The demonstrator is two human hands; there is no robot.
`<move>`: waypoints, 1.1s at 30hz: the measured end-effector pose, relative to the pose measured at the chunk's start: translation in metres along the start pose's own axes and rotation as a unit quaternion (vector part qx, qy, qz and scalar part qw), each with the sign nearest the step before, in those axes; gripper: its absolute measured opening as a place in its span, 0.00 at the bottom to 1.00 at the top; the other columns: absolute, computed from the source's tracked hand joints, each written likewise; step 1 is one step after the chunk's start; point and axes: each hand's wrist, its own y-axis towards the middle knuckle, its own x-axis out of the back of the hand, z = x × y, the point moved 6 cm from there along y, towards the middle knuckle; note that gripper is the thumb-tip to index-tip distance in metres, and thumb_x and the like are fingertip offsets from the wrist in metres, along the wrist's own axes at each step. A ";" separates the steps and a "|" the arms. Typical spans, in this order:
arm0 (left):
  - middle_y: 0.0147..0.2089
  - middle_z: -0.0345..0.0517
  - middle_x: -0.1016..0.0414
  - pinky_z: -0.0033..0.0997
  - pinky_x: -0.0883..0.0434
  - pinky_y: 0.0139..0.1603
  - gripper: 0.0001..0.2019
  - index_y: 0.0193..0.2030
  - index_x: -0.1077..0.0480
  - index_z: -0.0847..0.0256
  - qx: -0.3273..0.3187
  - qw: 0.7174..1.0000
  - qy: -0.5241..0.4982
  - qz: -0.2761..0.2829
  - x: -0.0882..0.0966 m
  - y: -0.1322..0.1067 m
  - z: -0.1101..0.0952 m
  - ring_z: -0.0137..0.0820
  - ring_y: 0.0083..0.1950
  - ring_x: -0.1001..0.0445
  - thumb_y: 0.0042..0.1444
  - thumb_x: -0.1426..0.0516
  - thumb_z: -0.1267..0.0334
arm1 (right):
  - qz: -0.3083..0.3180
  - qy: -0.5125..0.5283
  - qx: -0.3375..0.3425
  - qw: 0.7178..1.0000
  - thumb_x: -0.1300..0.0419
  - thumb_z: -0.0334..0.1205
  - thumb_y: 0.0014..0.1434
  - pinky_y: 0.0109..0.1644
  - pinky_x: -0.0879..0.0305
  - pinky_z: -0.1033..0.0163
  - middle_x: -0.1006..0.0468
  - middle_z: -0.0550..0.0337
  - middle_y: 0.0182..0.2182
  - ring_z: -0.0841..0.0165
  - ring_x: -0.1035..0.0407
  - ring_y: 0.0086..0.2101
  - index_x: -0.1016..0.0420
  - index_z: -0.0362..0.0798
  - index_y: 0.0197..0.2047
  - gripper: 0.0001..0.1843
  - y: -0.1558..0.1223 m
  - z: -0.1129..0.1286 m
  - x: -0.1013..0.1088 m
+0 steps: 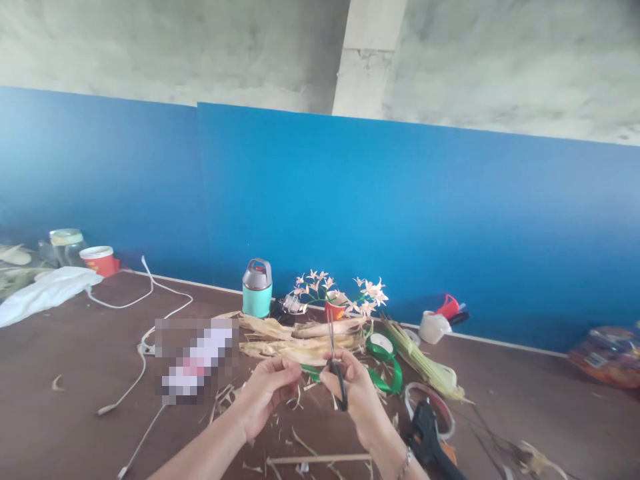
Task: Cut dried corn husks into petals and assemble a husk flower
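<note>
My right hand [356, 393] is closed on black-handled scissors [334, 360], blades pointing up and away from me. My left hand [267, 390] pinches a small pale strip of dried husk [295, 363] just left of the blades. Both hands hover over the brown table [75, 373], in front of a heap of dried corn husks [300, 340]. Husk scraps [295, 403] lie scattered under my hands.
Behind the husks stand a teal lidded jar [257, 288], husk flowers [345, 293] in a red cup, and green ribbon [385, 363]. A glue gun [430, 433] lies at right, a white cable [145, 320] and cloth at left, a blue wall behind.
</note>
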 end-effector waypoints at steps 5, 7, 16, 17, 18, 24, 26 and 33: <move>0.22 0.45 0.24 0.22 0.33 0.26 0.09 0.21 0.29 0.66 0.004 1.000 0.027 -0.002 0.000 0.000 0.000 0.25 0.23 0.29 0.42 0.34 0.65 | -0.039 -0.003 0.041 0.998 0.30 0.43 0.39 0.24 0.45 0.69 0.30 0.65 0.23 0.73 0.38 0.23 0.31 0.47 0.34 0.20 0.002 0.012 0.008; 0.25 0.46 0.23 0.22 0.30 0.28 0.07 0.23 0.28 0.66 0.011 1.000 -0.007 -0.024 0.003 0.000 -0.001 0.26 0.25 0.27 0.42 0.34 0.67 | -0.055 0.011 0.060 0.997 0.31 0.44 0.40 0.27 0.41 0.68 0.29 0.63 0.25 0.70 0.36 0.26 0.32 0.47 0.36 0.21 0.003 0.016 0.011; 0.29 0.48 0.22 0.20 0.26 0.34 0.04 0.25 0.27 0.67 0.049 0.995 -0.084 -0.033 0.001 -0.002 0.011 0.26 0.29 0.24 0.44 0.35 0.72 | -0.057 0.040 0.025 0.997 0.30 0.45 0.39 0.27 0.40 0.68 0.28 0.65 0.23 0.70 0.33 0.25 0.33 0.47 0.37 0.23 0.005 0.001 0.011; 0.29 0.48 0.22 0.21 0.27 0.33 0.05 0.24 0.27 0.67 0.048 0.996 -0.067 -0.024 -0.001 -0.002 0.012 0.26 0.29 0.25 0.44 0.35 0.70 | -0.064 0.037 0.024 0.997 0.30 0.45 0.39 0.26 0.41 0.68 0.28 0.65 0.22 0.71 0.34 0.23 0.33 0.47 0.37 0.23 0.004 0.001 0.012; 0.28 0.48 0.22 0.21 0.27 0.32 0.06 0.24 0.28 0.67 0.047 0.998 -0.044 -0.015 -0.002 -0.002 0.013 0.26 0.28 0.25 0.43 0.34 0.68 | -0.068 0.032 0.024 0.997 0.30 0.45 0.39 0.24 0.42 0.68 0.29 0.66 0.21 0.71 0.35 0.22 0.33 0.47 0.37 0.23 0.004 0.002 0.013; 0.22 0.46 0.23 0.24 0.34 0.25 0.11 0.21 0.29 0.65 0.028 0.993 0.114 0.012 -0.009 -0.005 0.015 0.30 0.23 0.27 0.40 0.34 0.61 | -0.051 0.041 0.036 0.997 0.29 0.45 0.37 0.22 0.44 0.70 0.31 0.67 0.20 0.73 0.39 0.20 0.32 0.48 0.37 0.24 0.001 0.010 0.010; 0.22 0.47 0.23 0.24 0.36 0.24 0.11 0.20 0.28 0.65 0.027 0.989 0.140 0.029 -0.012 -0.006 0.015 0.29 0.23 0.28 0.40 0.34 0.60 | -0.039 0.040 0.049 0.997 0.30 0.46 0.39 0.24 0.42 0.69 0.30 0.65 0.22 0.72 0.37 0.23 0.32 0.48 0.36 0.23 0.001 0.012 0.008; 0.23 0.40 0.27 0.20 0.37 0.27 0.08 0.22 0.27 0.64 -0.030 0.999 -0.006 -0.034 0.000 -0.001 0.004 0.24 0.26 0.32 0.43 0.34 0.62 | -0.014 -0.107 0.135 0.985 0.34 0.45 0.46 0.34 0.37 0.66 0.27 0.61 0.27 0.68 0.34 0.29 0.30 0.47 0.35 0.15 0.002 0.013 0.003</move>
